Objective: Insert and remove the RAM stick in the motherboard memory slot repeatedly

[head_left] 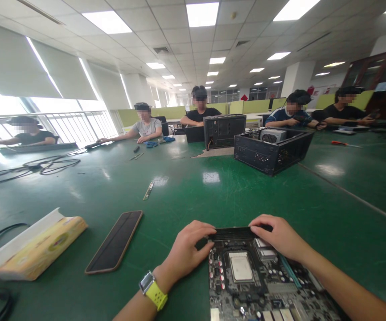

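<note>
A motherboard (pixel 260 281) lies on the green table right in front of me, with a square silver processor (pixel 240 266) in its socket. Along its far edge run long black memory slots (pixel 231 234). My left hand (pixel 193 243), with a yellow-strapped watch on the wrist, pinches the far left corner of the board at one end of these slots. At the other end, my right hand (pixel 276 234) is closed with thumb and fingertips on the board's far edge, beside a silver heatsink (pixel 264 249). Whether a memory stick sits in the slots, I cannot tell.
Left of the board lie a phone (pixel 115 243) and a yellow tissue pack (pixel 42 247). A memory stick (pixel 149 190) lies farther off. Two black computer cases (pixel 269 151) stand ahead, and a screwdriver (pixel 345 144) lies far right. Several people sit around the table; black cables (pixel 39 167) coil at left.
</note>
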The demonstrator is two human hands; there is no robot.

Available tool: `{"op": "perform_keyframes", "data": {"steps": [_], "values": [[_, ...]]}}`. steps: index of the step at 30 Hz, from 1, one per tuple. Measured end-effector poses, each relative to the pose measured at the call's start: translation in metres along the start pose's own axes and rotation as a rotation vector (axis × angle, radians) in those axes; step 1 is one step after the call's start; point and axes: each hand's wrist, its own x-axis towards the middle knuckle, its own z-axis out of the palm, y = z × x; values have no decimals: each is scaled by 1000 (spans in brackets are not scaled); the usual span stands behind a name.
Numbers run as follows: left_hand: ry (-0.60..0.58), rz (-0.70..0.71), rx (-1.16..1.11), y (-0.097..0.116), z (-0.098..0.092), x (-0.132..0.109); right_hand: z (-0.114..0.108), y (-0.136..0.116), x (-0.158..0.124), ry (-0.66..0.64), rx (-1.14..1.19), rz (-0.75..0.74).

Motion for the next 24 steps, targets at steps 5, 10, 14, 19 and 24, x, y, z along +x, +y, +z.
{"op": "perform_keyframes", "data": {"steps": [5, 10, 14, 19, 24], "values": [[-5, 12, 2, 0, 0, 0, 0, -1, 0, -1, -10, -3], [0, 31, 11, -3, 2, -1, 1, 0, 0, 44, 27, 8], [-10, 30, 27, -3, 2, -1, 2, 1, 0, 37, 33, 5], [-19, 23, 44, -2, 0, 0, 3, 1, 1, 40, 35, -15], [-33, 15, 55, -3, 0, -1, 3, 1, 1, 25, 10, 1]]}}
